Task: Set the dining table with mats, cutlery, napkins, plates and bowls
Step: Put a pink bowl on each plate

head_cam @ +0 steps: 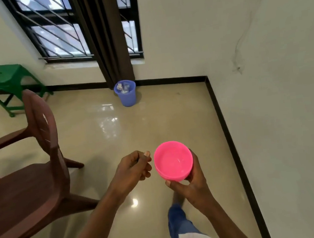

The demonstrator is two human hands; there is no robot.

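Nearest to me, at the bottom edge, is a white hem, and below it a leg [179, 224] in blue jeans over the floor [104, 128]. Both forearms reach forward from there.

The right hand [192, 186] grasps a bowl [173, 161]. The bowl is pink and plastic, it is held upright from below and behind with the thumb against its near wall, and I see nothing in it. It is up in the air over the floor and rests on nothing.

The left hand [132, 170] hangs just beside the bowl without touching it. Its fingers are curled in and the thumb lies along the top. A thin dark line shows at the thumb, and I cannot tell whether that is something pinched or only shadow.

To my left stands a brown chair [33, 191], its back turned toward the hands. Farther off, a blue bin [125, 93] with scraps in it sits at the foot of a dark curtain [107, 36], a green stool [5, 81] stands by the wall, and a barred window [54, 32] is above them.

As for progress, the dining table is not in view, nor are any mats, cutlery, napkins or plates, so I cannot say what is already laid. I judge this bowl is being carried and has yet to be set down. That placement is left, along with whatever else the table lacks.
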